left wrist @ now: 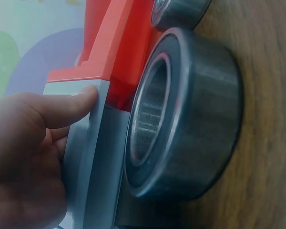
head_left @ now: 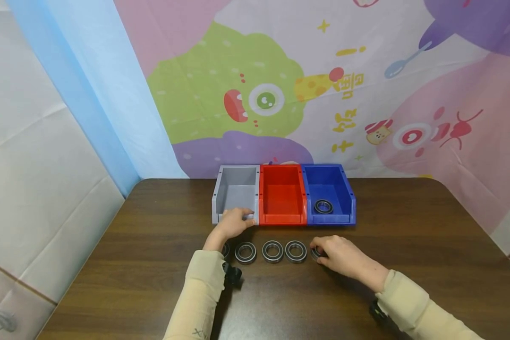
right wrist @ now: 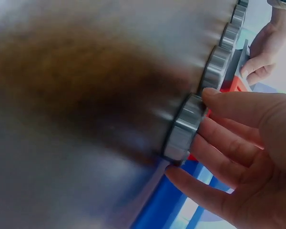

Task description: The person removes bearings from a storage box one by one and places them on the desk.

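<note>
My left hand (head_left: 233, 223) is at the front of the grey bin (head_left: 238, 192). In the left wrist view its thumb lies over the bin's front lip, and its fingers curl behind it. My right hand (head_left: 342, 255) holds the rightmost ball bearing (right wrist: 183, 131) of a row on the table, thumb at one side and fingertips at the other. Left of it stand more metal bearings, among them one bearing (head_left: 289, 257) close by and another bearing (head_left: 238, 255) near my left wrist. The leftmost bearing (head_left: 226, 250) is partly hidden by that wrist.
Beside the grey bin stand a red bin (head_left: 282, 193) and a blue bin (head_left: 333, 191), joined side by side at the back of the brown table (head_left: 153, 245). A bearing (head_left: 317, 208) lies in the blue bin. Behind hangs a cartoon-printed cloth (head_left: 187, 104).
</note>
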A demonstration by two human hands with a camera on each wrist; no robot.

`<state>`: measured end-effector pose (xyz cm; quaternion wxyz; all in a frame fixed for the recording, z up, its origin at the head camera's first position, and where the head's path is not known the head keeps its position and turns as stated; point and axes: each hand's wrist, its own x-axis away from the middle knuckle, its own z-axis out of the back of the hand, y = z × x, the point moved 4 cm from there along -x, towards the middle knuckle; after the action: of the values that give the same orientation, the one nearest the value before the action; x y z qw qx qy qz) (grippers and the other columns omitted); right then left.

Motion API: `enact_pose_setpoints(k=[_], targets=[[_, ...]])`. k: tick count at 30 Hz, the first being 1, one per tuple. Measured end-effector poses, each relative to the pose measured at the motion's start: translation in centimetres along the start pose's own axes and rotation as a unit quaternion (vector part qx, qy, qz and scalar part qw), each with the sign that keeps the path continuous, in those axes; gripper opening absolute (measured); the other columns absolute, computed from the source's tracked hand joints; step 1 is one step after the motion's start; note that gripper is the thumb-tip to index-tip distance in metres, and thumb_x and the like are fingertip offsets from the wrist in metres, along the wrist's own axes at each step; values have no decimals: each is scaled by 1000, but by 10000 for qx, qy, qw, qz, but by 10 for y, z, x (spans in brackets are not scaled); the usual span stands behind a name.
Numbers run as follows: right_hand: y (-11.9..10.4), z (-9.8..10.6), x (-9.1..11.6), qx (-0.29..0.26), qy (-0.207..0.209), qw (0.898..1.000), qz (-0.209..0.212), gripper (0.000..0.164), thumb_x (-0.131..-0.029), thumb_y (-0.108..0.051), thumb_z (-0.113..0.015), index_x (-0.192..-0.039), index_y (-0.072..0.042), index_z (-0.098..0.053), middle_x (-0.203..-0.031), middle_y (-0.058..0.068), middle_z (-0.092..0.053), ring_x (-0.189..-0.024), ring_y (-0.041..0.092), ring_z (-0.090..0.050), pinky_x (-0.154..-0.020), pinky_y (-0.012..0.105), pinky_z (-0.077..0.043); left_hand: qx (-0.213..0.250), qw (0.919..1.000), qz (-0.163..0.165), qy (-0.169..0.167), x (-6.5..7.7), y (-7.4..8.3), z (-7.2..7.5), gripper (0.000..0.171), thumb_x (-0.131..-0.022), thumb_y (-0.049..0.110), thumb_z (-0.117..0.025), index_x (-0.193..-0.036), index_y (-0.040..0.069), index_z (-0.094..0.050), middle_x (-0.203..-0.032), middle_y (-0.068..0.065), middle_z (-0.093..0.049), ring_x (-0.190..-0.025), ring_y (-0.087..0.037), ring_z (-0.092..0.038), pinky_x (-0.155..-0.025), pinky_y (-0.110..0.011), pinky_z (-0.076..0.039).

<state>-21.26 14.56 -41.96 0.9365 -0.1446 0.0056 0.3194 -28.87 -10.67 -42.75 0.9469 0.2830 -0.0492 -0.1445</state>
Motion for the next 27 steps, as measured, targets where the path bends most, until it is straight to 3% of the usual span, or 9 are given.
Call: enact_pose_setpoints(k=[6,15,20,27], targets=[[2,19,-8,168,541,9983,-115,19,-75,-10,-70,-92,-8,-65,-76,-1,-64,-68,11,-58,-61,31,-50,13,10000,37,7,1,1,1,36,-86,24,-60,-116,4,-62,-116,-11,-62,-112,-29,-53,-98,-46,-27],[32,50,-35,296,1420,9879,-551,10,-81,-2,-60,-89,-1,-67,-86,12,-68,-80,27,-64,-70,42,-51,31,10000,36,26,1,1,2,36,-86,24,-60,-116,3,-62,-116,-11,-62,-113,-29,-53,-98,-45,-27],[41,48,-47,200,1473,9861,-737,13,-83,0,-55,-88,0,-67,-87,14,-68,-83,30,-64,-71,44,-51,-4,10000,35,35,1,0,1,36,-86,24,-60,-116,4,-62,-117,-11,-62,-113,-28,-53,-98,-45,-27],[48,39,-60,169,1184,9885,-927,14,-82,-1,-55,-89,0,-67,-88,15,-66,-84,30,-63,-74,44,-50,-16,10000,38,19,0,-2,0,37,-86,24,-60,-117,5,-62,-117,-11,-62,-112,-28,-53,-98,-45,-28]])
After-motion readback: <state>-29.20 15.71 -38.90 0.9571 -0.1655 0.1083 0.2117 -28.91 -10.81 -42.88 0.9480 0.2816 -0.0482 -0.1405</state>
